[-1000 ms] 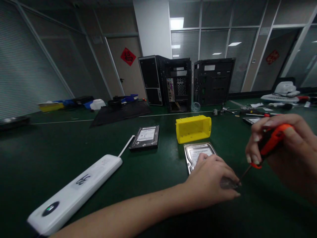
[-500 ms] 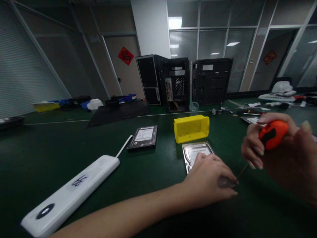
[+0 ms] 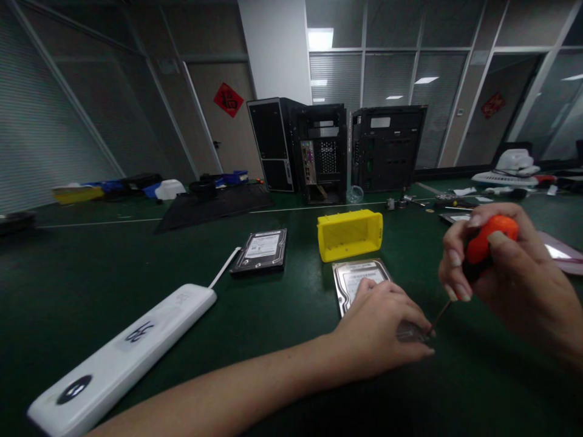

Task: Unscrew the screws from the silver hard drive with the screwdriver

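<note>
Green worktop (image 3: 273, 315) spanned frame; computer cases (image 3: 324, 145) stood upper centre. Yellow bin (image 3: 355, 228), centre-right, held tiny bits (image 3: 346, 249). Our left grip (image 3: 378, 318) clasped hard drive (image 3: 353, 279), lower centre-right; right grip (image 3: 519, 267) clenched screwdriver (image 3: 494, 233), frame right.

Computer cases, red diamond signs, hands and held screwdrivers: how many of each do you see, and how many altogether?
Computer cases: 3
Red diamond signs: 2
Left hand and right hand: 2
Screwdriver held in the right hand: 1
Total: 8
</note>
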Demonstrator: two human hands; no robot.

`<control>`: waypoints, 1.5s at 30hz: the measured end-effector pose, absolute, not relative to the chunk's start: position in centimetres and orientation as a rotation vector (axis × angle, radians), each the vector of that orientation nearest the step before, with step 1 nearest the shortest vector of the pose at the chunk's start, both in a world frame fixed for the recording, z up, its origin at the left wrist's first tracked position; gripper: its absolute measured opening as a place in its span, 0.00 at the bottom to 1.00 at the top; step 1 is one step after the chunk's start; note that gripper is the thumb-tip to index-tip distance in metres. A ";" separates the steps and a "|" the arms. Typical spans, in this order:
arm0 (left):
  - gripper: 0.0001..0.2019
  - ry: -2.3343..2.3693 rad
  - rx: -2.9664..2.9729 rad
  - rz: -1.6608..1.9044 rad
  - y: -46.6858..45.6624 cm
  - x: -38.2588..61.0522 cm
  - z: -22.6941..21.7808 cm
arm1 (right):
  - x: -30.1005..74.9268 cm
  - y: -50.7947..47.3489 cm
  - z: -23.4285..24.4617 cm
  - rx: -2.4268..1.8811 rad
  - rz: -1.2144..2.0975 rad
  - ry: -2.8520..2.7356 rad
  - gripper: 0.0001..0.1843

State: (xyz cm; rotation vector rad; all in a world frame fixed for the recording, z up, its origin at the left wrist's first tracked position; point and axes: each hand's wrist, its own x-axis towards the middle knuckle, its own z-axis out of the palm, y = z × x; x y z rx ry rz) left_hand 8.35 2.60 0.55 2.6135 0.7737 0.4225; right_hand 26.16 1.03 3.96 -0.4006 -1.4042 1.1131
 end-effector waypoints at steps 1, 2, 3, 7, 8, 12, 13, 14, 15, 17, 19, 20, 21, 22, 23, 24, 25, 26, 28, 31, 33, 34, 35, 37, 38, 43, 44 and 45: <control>0.09 0.776 2.615 0.428 2.6 8.4 0.5 | 26.1 1.0 4.0 -0.396 1.121 -1.407 0.08; 0.09 0.778 2.616 0.434 2.6 8.4 0.5 | 26.0 1.0 4.0 -0.385 1.121 -1.412 0.08; 0.09 0.778 2.617 0.438 2.6 8.4 0.5 | 25.9 1.0 4.0 -0.370 1.116 -1.414 0.10; 0.10 0.765 2.620 0.426 2.7 8.4 0.4 | 25.8 1.0 3.8 -0.345 1.114 -1.393 0.15; 0.09 0.761 2.623 0.422 2.7 8.4 0.5 | 25.8 1.0 3.8 -0.346 1.132 -1.384 0.14; 0.09 0.749 2.638 0.422 2.8 8.4 0.6 | 25.8 0.9 3.8 -0.345 1.184 -1.377 0.16; 0.09 0.741 2.641 0.421 2.8 8.4 0.6 | 25.8 0.9 3.9 -0.352 1.178 -1.384 0.17; 0.08 0.733 2.645 0.420 2.8 8.4 0.6 | 25.8 0.9 3.9 -0.362 1.166 -1.391 0.17; 0.08 0.726 2.648 0.423 2.8 8.4 0.7 | 25.8 0.9 3.9 -0.373 1.151 -1.398 0.16; 0.08 0.720 2.654 0.431 2.8 8.4 0.7 | 25.8 1.0 3.9 -0.390 1.125 -1.403 0.15; 0.08 0.725 2.654 0.426 2.8 8.3 0.8 | 25.8 1.1 4.0 -0.407 1.096 -1.383 0.12; 0.08 0.729 2.653 0.419 2.8 8.3 0.8 | 25.8 1.2 4.0 -0.412 1.079 -1.368 0.11; 0.08 0.729 2.651 0.410 2.8 8.3 0.9 | 25.8 1.2 4.1 -0.416 1.062 -1.355 0.09; 0.08 0.729 2.649 0.406 2.8 8.3 0.9 | 25.8 1.2 4.1 -0.419 1.052 -1.346 0.09; 0.08 0.727 2.648 0.405 2.8 8.3 0.9 | 25.8 1.1 4.1 -0.417 1.051 -1.345 0.09; 0.08 0.724 2.649 0.409 2.8 8.3 0.9 | 25.8 1.1 4.2 -0.412 1.060 -1.351 0.08; 0.08 0.720 2.650 0.414 2.8 8.3 0.9 | 25.7 1.0 4.2 -0.406 1.076 -1.359 0.08; 0.08 0.719 2.653 0.417 2.8 8.3 0.9 | 25.7 1.0 4.2 -0.400 1.095 -1.366 0.08; 0.08 0.722 2.657 0.418 2.8 8.3 0.9 | 25.6 1.0 4.2 -0.387 1.121 -1.371 0.09; 0.08 0.728 2.658 0.408 2.8 8.3 0.9 | 25.6 1.1 4.2 -0.382 1.120 -1.374 0.11; 0.08 0.725 2.658 0.405 2.8 8.3 0.9 | 25.6 1.2 4.1 -0.380 1.118 -1.385 0.12; 0.08 0.721 2.658 0.404 2.8 8.3 0.9 | 25.6 1.3 4.1 -0.379 1.119 -1.389 0.12; 0.08 0.718 2.658 0.405 2.8 8.3 0.9 | 25.7 1.3 4.0 -0.378 1.120 -1.392 0.12; 0.08 0.714 2.660 0.413 2.7 8.3 0.9 | 25.7 1.4 4.0 -0.381 1.118 -1.394 0.11; 0.08 0.714 2.662 0.417 2.7 8.3 0.9 | 25.7 1.4 4.0 -0.386 1.116 -1.390 0.11; 0.07 0.716 2.662 0.401 2.7 8.3 1.0 | 25.6 1.2 4.0 -0.420 1.116 -1.344 0.09; 0.07 0.714 2.660 0.397 2.7 8.3 1.0 | 25.5 1.2 4.1 -0.420 1.121 -1.338 0.09; 0.07 0.711 2.657 0.396 2.7 8.3 1.0 | 25.5 1.1 4.1 -0.417 1.128 -1.334 0.09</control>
